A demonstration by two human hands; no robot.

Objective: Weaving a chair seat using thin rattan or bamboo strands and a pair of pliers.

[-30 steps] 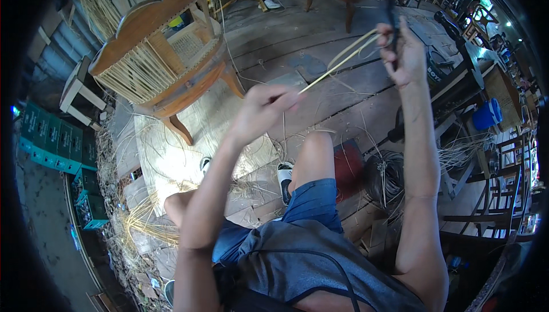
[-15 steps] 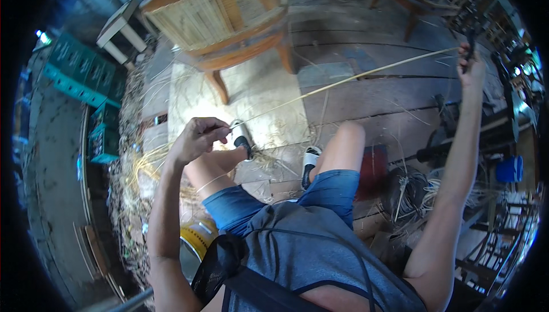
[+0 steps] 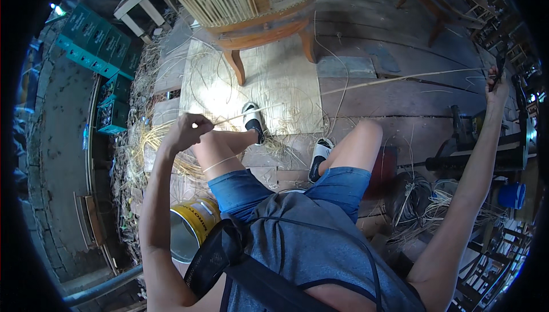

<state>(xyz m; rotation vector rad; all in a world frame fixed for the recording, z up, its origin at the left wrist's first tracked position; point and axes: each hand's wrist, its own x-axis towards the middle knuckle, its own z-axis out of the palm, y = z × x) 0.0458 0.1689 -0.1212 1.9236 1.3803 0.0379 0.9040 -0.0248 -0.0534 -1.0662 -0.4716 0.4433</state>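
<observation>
A long pale cane strip (image 3: 366, 85) is stretched nearly level between my two hands. My left hand (image 3: 189, 130) pinches its near end above my left knee. Far out at arm's length, my right hand (image 3: 496, 82) grips the other end together with a small dark tool. I sit with both legs out, feet in black and white shoes (image 3: 252, 121) on a plywood sheet (image 3: 274, 77) strewn with cane strands.
A wooden chair with a woven cane panel (image 3: 246, 3) stands on the plywood ahead. Green crates (image 3: 100, 46) are stacked at the left. A yellow tin (image 3: 191, 223) sits by my left hip. Coils of cane (image 3: 423, 203) and a blue tub (image 3: 510, 195) lie at the right.
My left hand has drawn down and left toward my knee while the right arm swung far out to the right, pulling the cane strip taut. The view tilted downward.
</observation>
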